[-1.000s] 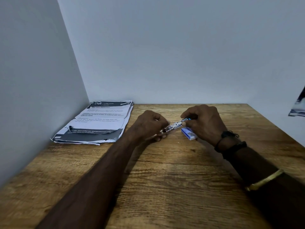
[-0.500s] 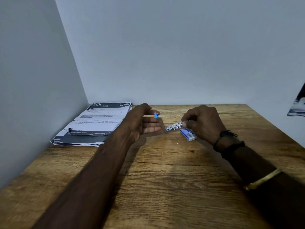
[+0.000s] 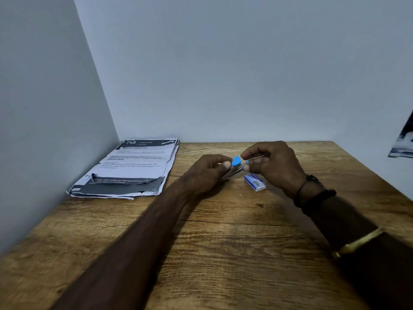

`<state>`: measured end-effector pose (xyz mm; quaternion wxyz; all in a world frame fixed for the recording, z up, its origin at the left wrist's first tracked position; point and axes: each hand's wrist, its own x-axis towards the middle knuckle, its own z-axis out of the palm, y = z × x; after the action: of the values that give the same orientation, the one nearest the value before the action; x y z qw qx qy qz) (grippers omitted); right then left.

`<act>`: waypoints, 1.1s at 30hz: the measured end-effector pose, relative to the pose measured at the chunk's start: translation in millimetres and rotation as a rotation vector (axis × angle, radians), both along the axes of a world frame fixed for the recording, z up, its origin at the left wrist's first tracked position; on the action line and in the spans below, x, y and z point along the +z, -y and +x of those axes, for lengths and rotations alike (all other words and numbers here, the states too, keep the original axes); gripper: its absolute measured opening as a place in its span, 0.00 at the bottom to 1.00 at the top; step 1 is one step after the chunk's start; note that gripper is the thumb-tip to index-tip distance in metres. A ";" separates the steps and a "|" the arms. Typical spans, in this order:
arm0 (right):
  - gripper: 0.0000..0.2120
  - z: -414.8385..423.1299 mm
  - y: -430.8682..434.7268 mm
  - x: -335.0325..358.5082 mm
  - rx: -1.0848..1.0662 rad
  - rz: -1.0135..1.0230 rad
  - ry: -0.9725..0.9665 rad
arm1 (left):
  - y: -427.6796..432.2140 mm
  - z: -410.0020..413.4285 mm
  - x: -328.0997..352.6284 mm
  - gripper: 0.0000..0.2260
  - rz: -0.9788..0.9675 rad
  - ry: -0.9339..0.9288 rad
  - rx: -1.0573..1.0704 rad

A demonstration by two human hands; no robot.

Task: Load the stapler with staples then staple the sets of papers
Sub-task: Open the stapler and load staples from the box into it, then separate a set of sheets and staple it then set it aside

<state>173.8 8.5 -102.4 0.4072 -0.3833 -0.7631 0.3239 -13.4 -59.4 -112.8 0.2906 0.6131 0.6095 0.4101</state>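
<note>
A small metal stapler with a blue cap is held just above the wooden table, near its far middle. My left hand grips its left end, fingers curled round it. My right hand is at the stapler's right end and pinches a thin rod-like piece between thumb and forefinger; I cannot tell exactly what it is. A small blue and white staple box lies on the table under my right hand. A pile of printed papers lies at the far left corner.
Grey walls close the table on the left and at the back. The table's right edge runs diagonally at the right. A dark object shows at the right edge of the view.
My left hand, open and away from the stapler half a second ago, has come back and grips it. The blue cap now stands up between both hands. My right hand has lifted slightly.
</note>
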 end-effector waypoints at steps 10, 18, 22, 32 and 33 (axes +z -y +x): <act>0.10 -8.7 -1.2 -7.3 0.160 -0.266 -0.378 | -6.4 10.7 -8.3 0.17 0.024 0.020 0.084; 0.14 -8.2 0.8 -5.7 0.057 -0.138 -0.294 | -3.5 16.6 -4.6 0.21 0.062 -0.040 0.137; 0.08 -11.4 5.7 -3.7 -0.028 -0.150 -0.234 | -1.7 16.1 -4.1 0.16 0.077 -0.003 0.182; 0.16 -13.7 18.1 -6.8 -0.169 0.137 0.545 | -1.0 30.3 -5.6 0.18 0.039 -0.465 0.521; 0.16 -14.4 18.9 -6.0 -0.167 0.124 0.536 | -0.7 31.0 -6.3 0.18 0.031 -0.477 0.538</act>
<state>159.4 -10.4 -108.4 0.2390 -0.4911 -0.8277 0.1291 17.6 -58.6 -119.0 0.0127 0.5134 0.7934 0.3266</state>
